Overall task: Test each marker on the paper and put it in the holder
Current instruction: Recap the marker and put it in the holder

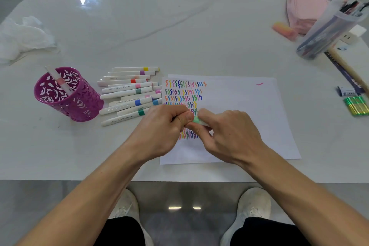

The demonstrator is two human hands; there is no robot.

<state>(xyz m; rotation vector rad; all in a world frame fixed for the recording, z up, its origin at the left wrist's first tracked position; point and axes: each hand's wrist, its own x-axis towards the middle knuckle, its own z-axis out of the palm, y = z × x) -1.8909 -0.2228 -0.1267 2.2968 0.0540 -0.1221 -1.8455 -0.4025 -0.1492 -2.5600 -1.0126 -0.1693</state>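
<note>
Both my hands meet over the white paper (249,110), which carries rows of coloured squiggles at its left side. My left hand (159,128) and my right hand (229,134) both grip one white marker with a light green band (196,120); most of it is hidden by fingers. Several white markers with coloured bands (129,94) lie in a pile left of the paper. The purple perforated holder (67,96) stands further left, tilted toward me, with one pink-banded marker (59,81) inside.
Crumpled white plastic (22,36) lies at the far left. At the right sit a pink pouch (305,6), an orange-pink eraser (284,30), a clear pen box (327,30), a wooden-handled tool (347,68) and green batteries (356,106). My shoes show below the table's front edge.
</note>
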